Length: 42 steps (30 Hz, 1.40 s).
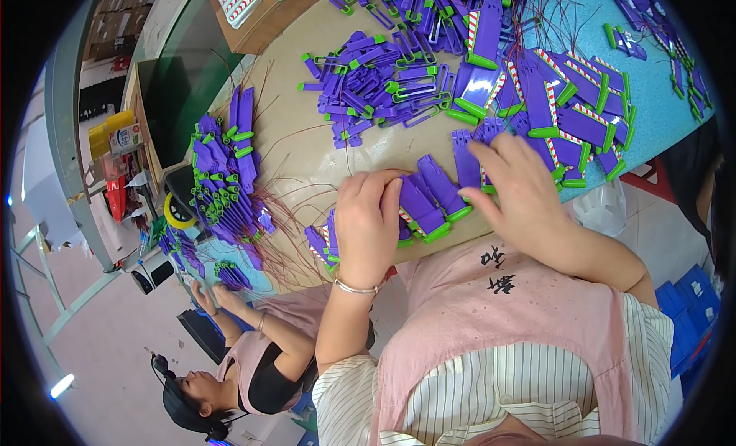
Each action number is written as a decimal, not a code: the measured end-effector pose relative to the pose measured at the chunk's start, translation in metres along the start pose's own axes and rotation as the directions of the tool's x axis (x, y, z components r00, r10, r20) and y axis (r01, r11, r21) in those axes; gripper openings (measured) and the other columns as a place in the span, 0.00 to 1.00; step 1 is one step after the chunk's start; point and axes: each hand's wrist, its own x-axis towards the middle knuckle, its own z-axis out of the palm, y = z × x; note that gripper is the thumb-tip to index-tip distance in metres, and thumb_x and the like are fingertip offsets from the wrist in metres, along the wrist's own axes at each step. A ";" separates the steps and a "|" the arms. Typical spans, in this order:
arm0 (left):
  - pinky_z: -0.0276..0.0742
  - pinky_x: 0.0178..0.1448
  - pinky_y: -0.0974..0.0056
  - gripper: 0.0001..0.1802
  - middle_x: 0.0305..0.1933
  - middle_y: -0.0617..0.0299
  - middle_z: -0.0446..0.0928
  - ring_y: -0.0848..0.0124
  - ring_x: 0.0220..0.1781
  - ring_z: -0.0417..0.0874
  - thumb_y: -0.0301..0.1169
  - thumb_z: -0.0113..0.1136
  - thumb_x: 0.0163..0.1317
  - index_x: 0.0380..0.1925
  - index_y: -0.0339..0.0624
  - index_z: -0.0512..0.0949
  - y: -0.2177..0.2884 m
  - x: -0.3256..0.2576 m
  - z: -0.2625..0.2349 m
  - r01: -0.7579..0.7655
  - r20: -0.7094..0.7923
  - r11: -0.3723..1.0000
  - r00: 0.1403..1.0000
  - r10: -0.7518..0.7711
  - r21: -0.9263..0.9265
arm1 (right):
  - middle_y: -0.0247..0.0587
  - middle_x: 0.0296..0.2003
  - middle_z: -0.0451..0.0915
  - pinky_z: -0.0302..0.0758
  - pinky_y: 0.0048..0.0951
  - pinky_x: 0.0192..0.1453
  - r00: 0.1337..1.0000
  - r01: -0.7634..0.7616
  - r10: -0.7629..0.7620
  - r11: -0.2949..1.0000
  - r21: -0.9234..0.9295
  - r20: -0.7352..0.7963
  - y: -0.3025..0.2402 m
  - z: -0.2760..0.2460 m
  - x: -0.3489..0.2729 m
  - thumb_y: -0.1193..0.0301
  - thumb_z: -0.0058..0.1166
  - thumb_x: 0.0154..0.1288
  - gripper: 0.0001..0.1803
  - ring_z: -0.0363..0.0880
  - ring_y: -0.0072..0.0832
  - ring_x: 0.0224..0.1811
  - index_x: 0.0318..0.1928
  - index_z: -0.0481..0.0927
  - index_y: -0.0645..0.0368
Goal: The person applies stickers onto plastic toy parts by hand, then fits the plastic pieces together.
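My left hand (368, 227) is closed at the near edge of the table, its fingertips at the edge of a flat purple plastic piece (420, 204) with a green end. Beside that one lies a similar purple piece (438, 184), angled the same way. My right hand (517, 187) is open, with thumb and fingers apart. Its fingertips are over or against another purple piece (464, 156); whether they touch it I cannot tell. More purple pieces (316, 243) stick out to the left of my left hand, partly covered by it.
A heap of purple and green clip-like parts (376, 78) lies at the far middle. Purple pieces with red-and-white striped strips (571, 112) pile up at right. Thin dark red wires trail around another pile (222, 177) at left. A co-worker's hands (218, 296) are at lower left.
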 end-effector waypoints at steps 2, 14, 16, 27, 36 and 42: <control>0.71 0.43 0.57 0.03 0.32 0.53 0.77 0.56 0.37 0.76 0.22 0.60 0.56 0.31 0.36 0.78 -0.003 0.009 0.005 -0.061 -0.062 0.998 0.996 0.061 -0.002 | 0.46 0.38 0.69 0.68 0.38 0.45 1.000 -0.029 0.028 0.996 -0.079 -0.009 0.001 0.005 0.000 0.66 0.65 0.48 0.30 0.69 0.42 0.42 0.50 0.72 0.69; 0.72 0.32 0.59 0.06 0.23 0.55 0.73 0.59 0.28 0.76 0.24 0.59 0.57 0.36 0.41 0.78 -0.010 0.056 0.027 -0.095 -0.135 0.982 0.984 0.117 0.164 | 0.42 0.46 0.69 0.63 0.36 0.51 0.991 0.132 -0.119 0.959 -0.252 0.066 -0.004 0.031 -0.003 0.71 0.63 0.46 0.31 0.66 0.36 0.49 0.54 0.71 0.60; 0.77 0.33 0.59 0.06 0.28 0.55 0.80 0.60 0.27 0.81 0.25 0.56 0.60 0.38 0.38 0.76 -0.007 0.045 0.022 -0.038 -0.098 0.989 0.994 0.053 0.145 | 0.41 0.42 0.70 0.63 0.34 0.49 0.991 0.135 -0.131 0.951 -0.279 0.031 -0.008 0.029 0.000 0.71 0.56 0.50 0.25 0.68 0.35 0.46 0.51 0.72 0.61; 0.74 0.40 0.62 0.09 0.37 0.53 0.78 0.58 0.35 0.79 0.19 0.59 0.56 0.38 0.36 0.75 0.015 -0.010 0.025 -0.154 -0.068 0.897 0.988 0.138 -0.414 | 0.47 0.37 0.72 0.67 0.37 0.41 0.998 0.046 -0.045 0.999 0.029 -0.035 -0.008 0.031 0.011 0.79 0.51 0.53 0.27 0.72 0.43 0.37 0.57 0.66 0.62; 0.75 0.41 0.73 0.23 0.41 0.54 0.79 0.76 0.33 0.77 0.23 0.54 0.65 0.59 0.38 0.61 0.031 -0.005 0.016 0.220 0.131 0.374 0.959 -0.250 -0.901 | 0.35 0.29 0.78 0.73 0.22 0.29 0.957 -0.291 0.164 0.526 0.799 0.240 0.000 -0.007 0.009 0.72 0.54 0.65 0.11 0.78 0.21 0.27 0.45 0.75 0.62; 0.76 0.38 0.73 0.23 0.40 0.58 0.76 0.76 0.34 0.78 0.21 0.53 0.64 0.59 0.37 0.64 0.035 -0.007 0.015 0.172 0.077 0.407 0.968 -0.240 -0.897 | 0.36 0.27 0.78 0.72 0.20 0.22 0.843 -0.537 0.090 0.093 0.838 0.530 -0.002 -0.007 0.006 0.65 0.45 0.73 0.13 0.77 0.20 0.20 0.39 0.73 0.63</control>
